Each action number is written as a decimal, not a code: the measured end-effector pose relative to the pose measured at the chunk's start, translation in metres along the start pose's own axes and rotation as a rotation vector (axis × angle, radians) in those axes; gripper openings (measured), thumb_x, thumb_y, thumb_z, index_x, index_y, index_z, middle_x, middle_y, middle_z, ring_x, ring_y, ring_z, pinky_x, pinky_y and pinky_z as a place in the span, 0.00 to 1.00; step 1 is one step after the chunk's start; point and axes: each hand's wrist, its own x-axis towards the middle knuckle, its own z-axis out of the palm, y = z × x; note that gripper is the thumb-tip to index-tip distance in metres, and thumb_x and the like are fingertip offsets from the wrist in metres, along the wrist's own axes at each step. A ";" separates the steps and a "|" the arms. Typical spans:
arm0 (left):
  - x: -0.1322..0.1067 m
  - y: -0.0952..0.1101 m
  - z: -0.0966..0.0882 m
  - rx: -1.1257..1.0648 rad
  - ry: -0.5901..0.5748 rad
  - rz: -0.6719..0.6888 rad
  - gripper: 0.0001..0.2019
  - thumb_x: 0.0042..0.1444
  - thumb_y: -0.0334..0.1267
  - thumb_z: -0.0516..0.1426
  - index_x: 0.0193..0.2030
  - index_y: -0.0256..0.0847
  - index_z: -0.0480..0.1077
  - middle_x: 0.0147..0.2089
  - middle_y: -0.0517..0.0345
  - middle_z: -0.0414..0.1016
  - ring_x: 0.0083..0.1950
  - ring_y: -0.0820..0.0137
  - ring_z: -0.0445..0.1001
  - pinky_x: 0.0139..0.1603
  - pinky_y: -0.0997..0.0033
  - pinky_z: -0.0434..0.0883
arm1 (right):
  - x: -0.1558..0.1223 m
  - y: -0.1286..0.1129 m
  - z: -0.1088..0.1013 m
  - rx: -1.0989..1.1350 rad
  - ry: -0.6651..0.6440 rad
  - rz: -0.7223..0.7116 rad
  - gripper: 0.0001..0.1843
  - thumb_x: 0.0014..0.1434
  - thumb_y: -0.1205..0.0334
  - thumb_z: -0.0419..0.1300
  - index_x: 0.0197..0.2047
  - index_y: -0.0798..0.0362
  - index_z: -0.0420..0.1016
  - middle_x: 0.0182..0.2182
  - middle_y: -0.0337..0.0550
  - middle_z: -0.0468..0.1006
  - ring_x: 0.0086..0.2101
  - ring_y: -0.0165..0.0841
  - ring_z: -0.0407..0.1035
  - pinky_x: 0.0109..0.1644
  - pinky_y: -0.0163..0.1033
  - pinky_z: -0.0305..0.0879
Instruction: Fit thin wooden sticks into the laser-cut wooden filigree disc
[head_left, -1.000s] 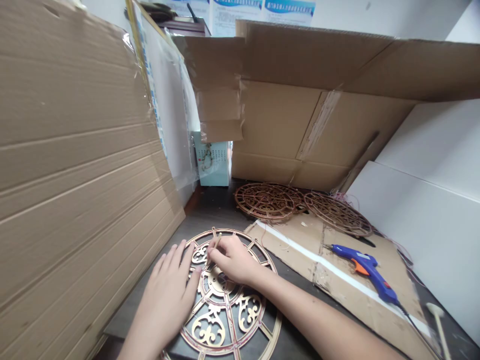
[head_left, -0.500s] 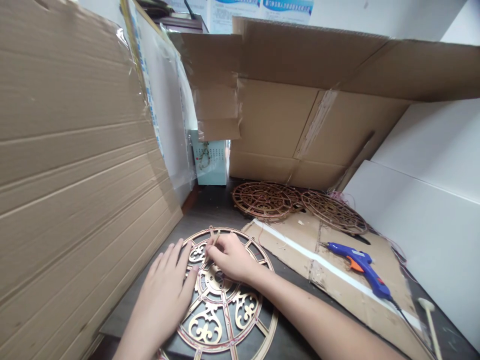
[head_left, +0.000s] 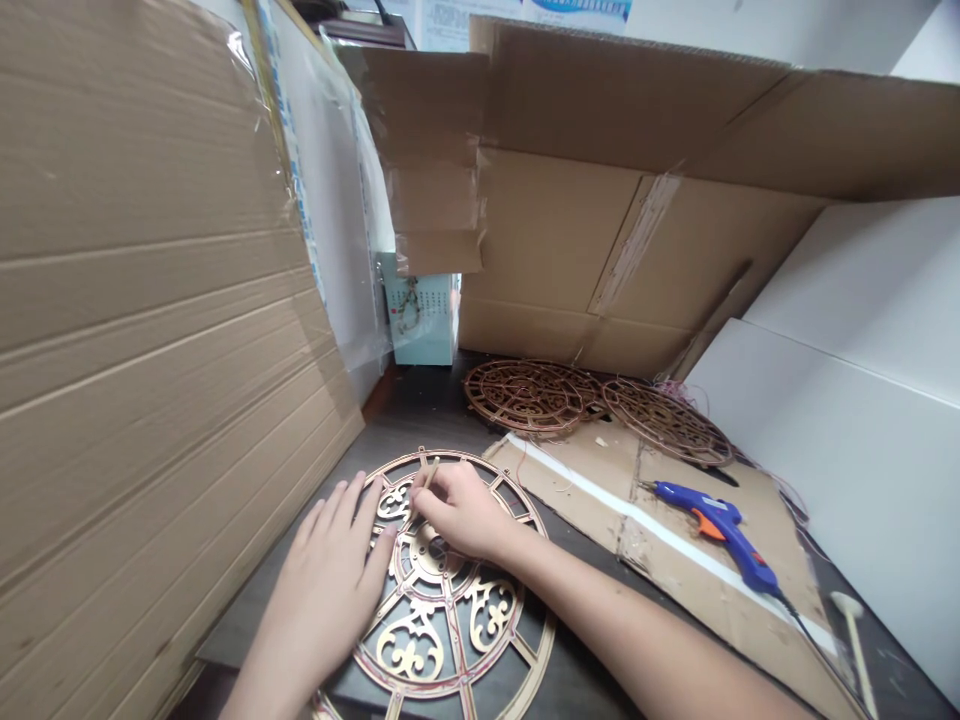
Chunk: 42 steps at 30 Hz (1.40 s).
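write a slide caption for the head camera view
Left hand on an openwork disc, right hand pinching a thin stick over it, blue glue gun at right.

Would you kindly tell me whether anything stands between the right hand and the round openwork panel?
Nothing visible does: the right hand is over the panel, pinching a thin stick. The blue glue gun lies aside, to the right.

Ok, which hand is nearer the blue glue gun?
Right: the right hand is left of the glue gun, over the openwork disc; the left hand lies farther left, over the disc's left side.
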 end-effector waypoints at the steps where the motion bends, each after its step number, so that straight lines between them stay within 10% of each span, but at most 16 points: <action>1: 0.000 0.000 0.000 0.004 -0.002 -0.003 0.32 0.67 0.50 0.39 0.72 0.37 0.59 0.74 0.49 0.57 0.74 0.54 0.57 0.73 0.45 0.59 | 0.000 0.000 0.000 -0.014 -0.004 -0.015 0.12 0.59 0.74 0.55 0.25 0.55 0.70 0.22 0.34 0.69 0.27 0.27 0.63 0.33 0.31 0.55; 33: 0.002 0.001 -0.001 0.087 -0.027 0.006 0.34 0.65 0.49 0.36 0.71 0.35 0.59 0.73 0.49 0.57 0.73 0.54 0.59 0.72 0.46 0.61 | 0.006 0.011 0.000 0.113 -0.138 0.020 0.09 0.58 0.72 0.55 0.27 0.55 0.71 0.23 0.34 0.71 0.28 0.27 0.65 0.34 0.30 0.57; 42: 0.004 -0.001 -0.001 0.138 -0.011 0.029 0.36 0.64 0.48 0.33 0.69 0.33 0.62 0.72 0.51 0.59 0.72 0.54 0.60 0.71 0.47 0.63 | -0.003 0.000 0.009 -0.220 -0.062 -0.225 0.09 0.62 0.67 0.55 0.29 0.52 0.62 0.29 0.37 0.69 0.31 0.29 0.61 0.38 0.33 0.56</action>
